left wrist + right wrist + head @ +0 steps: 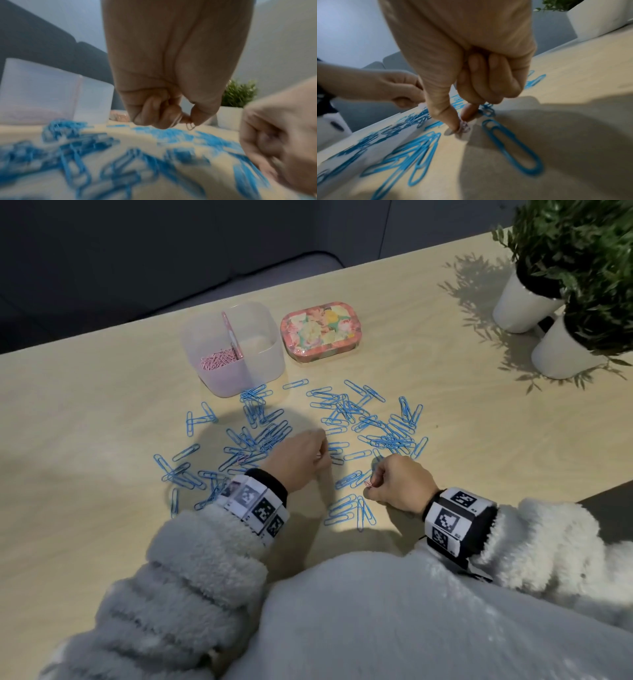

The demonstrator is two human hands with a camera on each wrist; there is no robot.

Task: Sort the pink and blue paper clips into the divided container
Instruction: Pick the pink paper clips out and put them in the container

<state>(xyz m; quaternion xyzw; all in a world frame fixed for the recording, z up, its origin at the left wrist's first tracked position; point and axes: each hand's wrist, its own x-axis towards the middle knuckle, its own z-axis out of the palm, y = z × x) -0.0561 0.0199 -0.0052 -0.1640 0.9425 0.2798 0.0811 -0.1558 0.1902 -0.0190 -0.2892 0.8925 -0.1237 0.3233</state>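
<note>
Many blue paper clips [370,422] lie scattered over the wooden table [102,412]. The clear divided container [236,350] stands behind them; its left compartment holds pink clips [219,360], its right compartment looks empty. My left hand [301,457] hovers over the clips with fingers curled, pinching pink clips [190,126] between thumb and fingers. My right hand [394,481] sits low at the table, thumb and forefinger pinching a small pink clip [368,484], also seen at the thumb tip as the pink clip [464,126]. A stray pink clip [242,459] lies among the blue ones at left.
A floral tin [320,332] sits right of the container. Two white pots with green plants [548,299] stand at the back right. The table's far edge runs behind the container; its right edge is near my right sleeve [548,542].
</note>
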